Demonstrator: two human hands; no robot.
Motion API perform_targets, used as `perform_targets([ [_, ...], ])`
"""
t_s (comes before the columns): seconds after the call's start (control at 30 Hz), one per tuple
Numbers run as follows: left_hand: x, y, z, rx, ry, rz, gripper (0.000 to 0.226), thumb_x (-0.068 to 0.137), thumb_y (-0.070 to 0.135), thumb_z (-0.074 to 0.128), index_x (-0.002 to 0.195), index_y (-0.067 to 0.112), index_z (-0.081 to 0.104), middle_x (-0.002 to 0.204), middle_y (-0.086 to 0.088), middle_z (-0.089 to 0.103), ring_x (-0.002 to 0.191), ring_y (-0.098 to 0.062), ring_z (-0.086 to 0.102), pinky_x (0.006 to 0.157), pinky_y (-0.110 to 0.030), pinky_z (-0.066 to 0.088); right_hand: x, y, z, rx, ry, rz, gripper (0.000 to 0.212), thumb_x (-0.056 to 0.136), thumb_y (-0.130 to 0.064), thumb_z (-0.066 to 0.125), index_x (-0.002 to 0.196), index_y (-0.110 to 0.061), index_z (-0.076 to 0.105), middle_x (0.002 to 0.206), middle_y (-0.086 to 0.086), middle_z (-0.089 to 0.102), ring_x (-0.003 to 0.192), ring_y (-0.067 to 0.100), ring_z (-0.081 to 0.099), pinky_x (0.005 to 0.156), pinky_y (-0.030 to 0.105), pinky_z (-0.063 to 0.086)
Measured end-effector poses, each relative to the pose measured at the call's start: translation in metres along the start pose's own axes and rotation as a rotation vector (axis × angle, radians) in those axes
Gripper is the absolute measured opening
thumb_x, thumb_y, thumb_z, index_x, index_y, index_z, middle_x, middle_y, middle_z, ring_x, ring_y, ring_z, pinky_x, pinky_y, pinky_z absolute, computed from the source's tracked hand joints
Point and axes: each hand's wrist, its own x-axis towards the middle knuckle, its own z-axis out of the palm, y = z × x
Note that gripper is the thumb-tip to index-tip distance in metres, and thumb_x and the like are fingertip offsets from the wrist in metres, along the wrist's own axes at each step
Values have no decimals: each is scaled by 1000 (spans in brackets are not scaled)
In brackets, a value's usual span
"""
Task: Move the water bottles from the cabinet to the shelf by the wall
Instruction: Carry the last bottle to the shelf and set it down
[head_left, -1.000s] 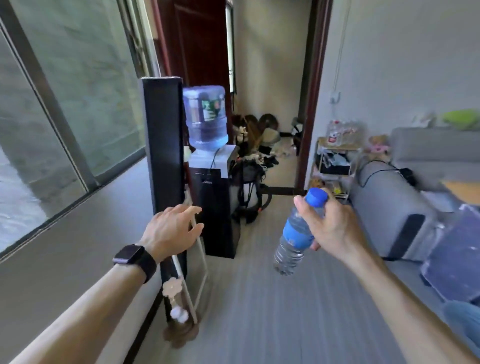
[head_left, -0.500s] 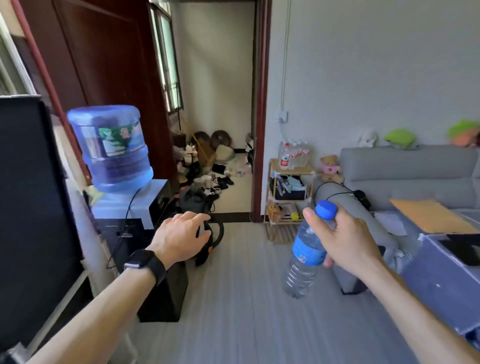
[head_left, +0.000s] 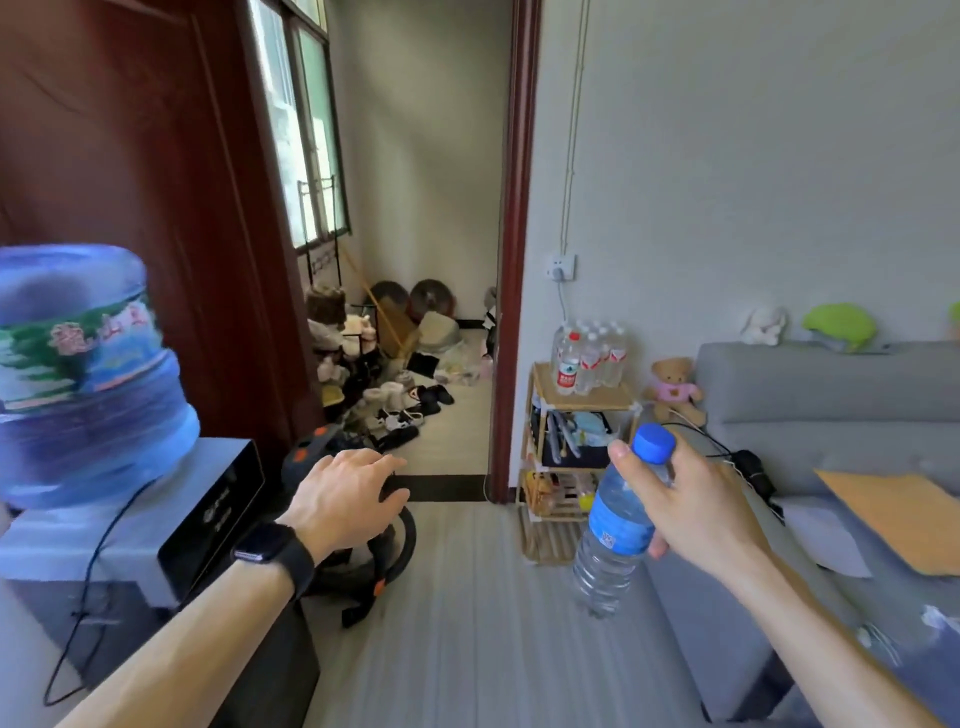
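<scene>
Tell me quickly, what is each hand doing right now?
Left hand: open, holding nothing.
Right hand: closed around the water bottle.

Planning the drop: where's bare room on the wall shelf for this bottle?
Shelf top: only the front strip, between the bottle pack and the front edge, is bare. Lower tiers are crowded. Right hand holds the bottle.

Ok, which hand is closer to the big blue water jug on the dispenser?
Left. The left hand hangs just right of the jug, holding nothing. The right hand is much farther right, in front of the sofa, gripping a small water bottle.
</scene>
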Motion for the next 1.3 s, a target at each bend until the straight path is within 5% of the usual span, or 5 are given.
perform_targets([
  [0.13, 115, -1, 14, -1, -43, 30, 52, 97, 55, 40, 145, 35, 43, 143, 6, 50, 135, -20, 41, 109, -39, 35, 93, 17, 19, -15, -25, 31, 34, 91, -62, 48, 85, -29, 51, 46, -3, 62, 40, 11, 63, 48, 14, 35],
  [0.37, 306, 47, 41, -43, -80, 133, 51, 97, 53, 40, 144, 35, 42, 144, 4, 50, 136, -23, 40, 113, -43, 31, 239, 81, 20, 81, 111, 144, 29, 88, -63, 55, 82, -34, 53, 66, -1, 66, 41, 18, 65, 68, 42, 57],
  [0.53, 414, 98, 81, -71, -125, 200, 50, 97, 52, 40, 144, 35, 41, 143, 3, 50, 133, -24, 43, 109, -44, 35, 331, 147, 22, 37, 116, 200, 32, 88, -64, 52, 82, -33, 51, 73, -4, 66, 41, 18, 65, 59, 33, 52],
  [0.8, 554, 150, 154, -129, -192, 130, 48, 97, 50, 41, 142, 34, 45, 139, 8, 53, 127, -19, 50, 105, -40, 41, 483, 253, 37, 62, -2, 257, 37, 89, -61, 52, 94, -25, 56, 74, -1, 67, 42, 13, 65, 67, 38, 56],
  [1.3, 793, 214, 240, -177, -3, 94, 62, 93, 46, 53, 150, 31, 31, 161, -9, 21, 147, -32, 18, 117, -54, 22, 722, 387, 142, 116, -164, 314, 36, 81, -74, 50, 90, -40, 43, 82, -3, 66, 67, 21, 68, 70, 42, 55],
])
